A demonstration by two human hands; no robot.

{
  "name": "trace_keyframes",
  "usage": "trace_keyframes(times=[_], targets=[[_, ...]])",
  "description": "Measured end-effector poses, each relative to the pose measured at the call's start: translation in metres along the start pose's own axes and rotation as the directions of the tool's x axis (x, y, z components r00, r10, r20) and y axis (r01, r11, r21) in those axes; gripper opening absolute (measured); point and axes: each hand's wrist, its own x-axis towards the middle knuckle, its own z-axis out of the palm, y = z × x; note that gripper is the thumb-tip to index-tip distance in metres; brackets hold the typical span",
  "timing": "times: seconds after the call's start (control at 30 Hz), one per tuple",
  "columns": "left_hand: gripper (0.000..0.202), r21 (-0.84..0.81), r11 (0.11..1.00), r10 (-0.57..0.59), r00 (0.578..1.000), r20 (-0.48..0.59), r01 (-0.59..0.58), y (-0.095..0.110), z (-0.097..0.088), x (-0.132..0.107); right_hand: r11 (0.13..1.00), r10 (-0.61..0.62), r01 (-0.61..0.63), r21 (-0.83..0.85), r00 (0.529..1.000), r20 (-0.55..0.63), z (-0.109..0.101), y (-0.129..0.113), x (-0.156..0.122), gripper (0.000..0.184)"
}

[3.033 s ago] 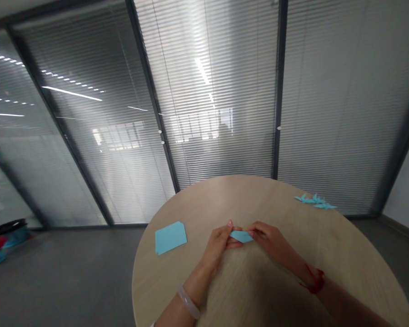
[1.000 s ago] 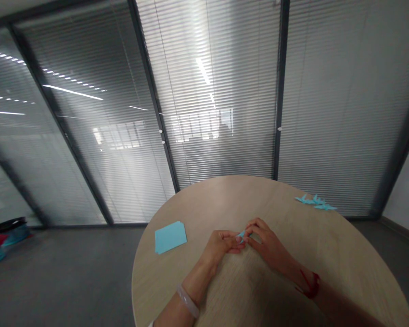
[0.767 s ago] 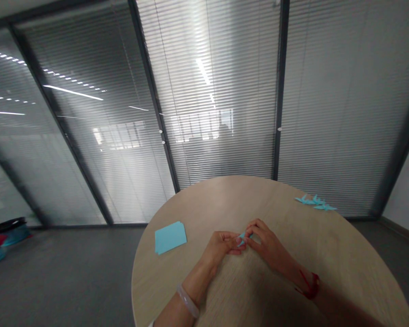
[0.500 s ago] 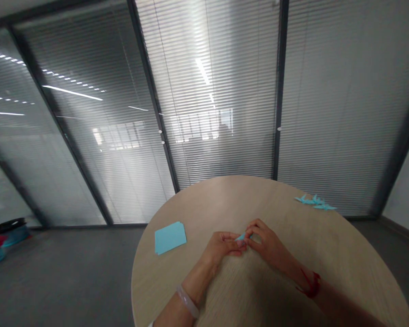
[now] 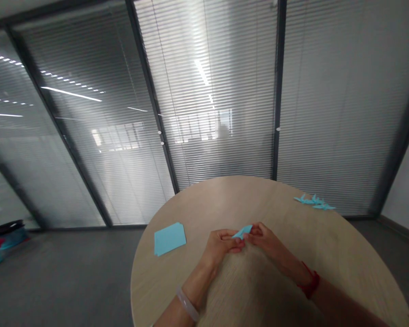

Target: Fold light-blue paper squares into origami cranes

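Folded blue paper (image 5: 242, 232) is pinched by the left hand (image 5: 221, 244) and right hand (image 5: 263, 237), apparently mid-fold, with careful creasing seemingly called for.

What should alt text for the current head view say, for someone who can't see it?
A person's left hand and right hand together hold a small piece of folded blue paper at a round wood-toned table. A stack of blue sheets lies left of the hands, and folded blue paper shapes lie near the table's far right edge.
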Motion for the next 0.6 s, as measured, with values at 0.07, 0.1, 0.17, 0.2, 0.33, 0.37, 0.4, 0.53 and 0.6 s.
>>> trace_keyframes(times=[0.07, 0.1, 0.17, 0.2, 0.33, 0.37, 0.4, 0.53, 0.6], targets=[[0.041, -0.015, 1.000, -0.002, 1.000, -0.019, 0.002, -0.001, 0.000, 0.000, 0.998, 0.042, -0.047, 0.050, 0.994, 0.097, 0.000, -0.005, -0.002, 0.027], [0.041, -0.019, 1.000, -0.007, 1.000, -0.022, 0.006, -0.001, 0.000, 0.001, 0.997, 0.046, -0.052, 0.048, 0.993, 0.113, -0.001, -0.008, -0.003, 0.027], [0.042, -0.021, 1.000, -0.015, 1.000, -0.020, 0.015, -0.001, 0.000, 0.001, 0.998, 0.052, -0.057, 0.034, 0.992, 0.116, -0.002, -0.012, -0.005, 0.027], [0.042, -0.020, 1.000, -0.017, 1.000, -0.019, 0.016, -0.002, 0.000, 0.001, 0.998, 0.054, -0.057, 0.027, 0.993, 0.106, -0.002, -0.013, -0.006, 0.027], [0.040, -0.015, 1.000, -0.003, 1.000, -0.030, 0.002, -0.005, 0.000, 0.004, 0.998, 0.059, -0.059, 0.004, 0.997, 0.058, -0.001, -0.010, -0.006, 0.029], [0.040, -0.015, 1.000, 0.004, 1.000, -0.031, -0.004, -0.006, -0.001, 0.004, 0.998, 0.062, -0.063, 0.003, 0.997, 0.045, 0.000, -0.008, -0.006, 0.029], [0.040, -0.016, 1.000, 0.010, 0.999, -0.032, -0.011, -0.007, -0.001, 0.005, 0.998, 0.065, -0.065, 0.005, 0.997, 0.033, 0.000, -0.006, -0.006, 0.030], [0.041, -0.023, 1.000, 0.008, 0.999, -0.035, -0.009, -0.009, -0.002, 0.007, 0.996, 0.083, -0.082, 0.030, 0.997, -0.011, 0.002, -0.002, -0.004, 0.030], [0.041, -0.025, 1.000, 0.001, 0.999, -0.037, -0.002, -0.009, -0.002, 0.007, 0.995, 0.093, -0.092, 0.036, 0.995, -0.023, 0.003, -0.002, -0.004, 0.030]])
